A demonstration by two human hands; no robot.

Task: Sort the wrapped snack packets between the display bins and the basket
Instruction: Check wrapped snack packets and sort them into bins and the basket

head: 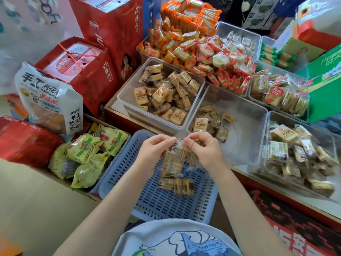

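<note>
The white bag [49, 100] reads "手工烤花卷" and "KAOHUAJUAN"; the shirt [175, 241] print is illegible.

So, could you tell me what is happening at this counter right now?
A person is sorting wrapped snacks. Both hands, left hand and right hand, pinch clear-wrapped packets above the blue basket, which already holds a few packets. The clear bin just beyond is partly filled; neighbouring bins are fuller.

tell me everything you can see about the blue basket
The blue basket is a rectangular plastic crate with slotted walls and a slotted floor, pale blue. It sits upright, low in front of the person, between the box of green packets and the clear display bins. A few wrapped snack packets lie on its floor. Both hands hover above it, not touching it.
</note>
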